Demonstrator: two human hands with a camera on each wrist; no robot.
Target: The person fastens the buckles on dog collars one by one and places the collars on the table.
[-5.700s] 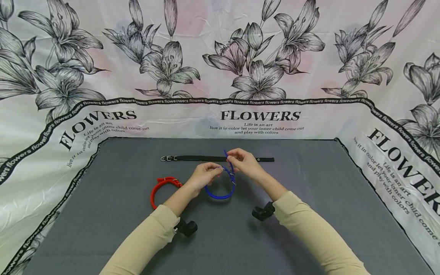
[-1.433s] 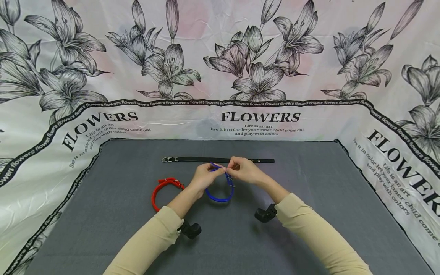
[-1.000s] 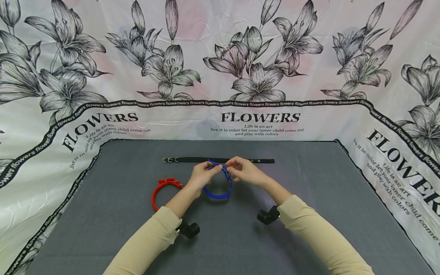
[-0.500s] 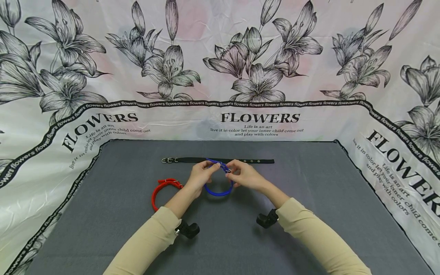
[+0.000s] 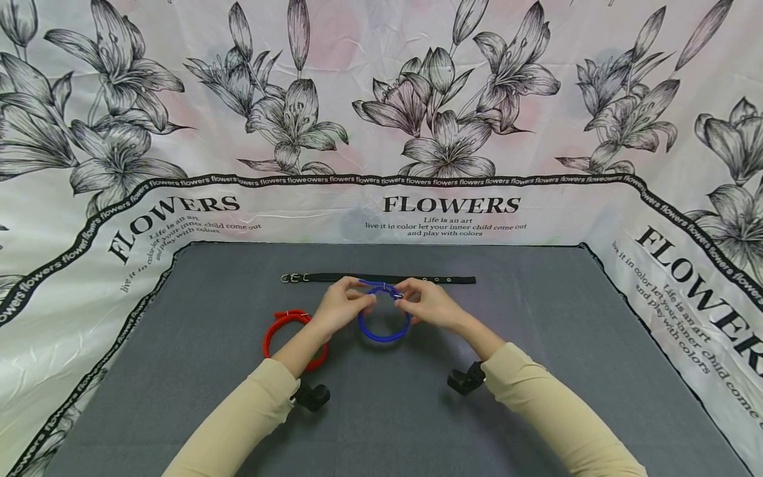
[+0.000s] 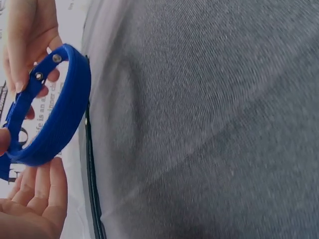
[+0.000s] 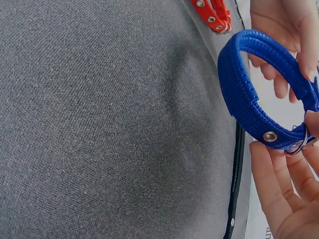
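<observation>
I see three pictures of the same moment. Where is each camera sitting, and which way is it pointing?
Head: worn on the head, looking forward and down at the grey mat; both sleeves, left hand and right hand show.
Left wrist: on the left wrist, looking along the mat at the blue collar; fingers of both hands show.
Right wrist: on the right wrist, facing the same collar from the other side; fingers, red collar.
All three share the blue collar, pinched by both hands, and the black strap.

A staged recording set rather than a lived-in room: a flat table under grey woven cloth (image 5: 536, 371) is boxed in on the left, right and far sides by a white printed backdrop with black lily drawings and "FLOWERS" lettering (image 5: 381, 132).
</observation>
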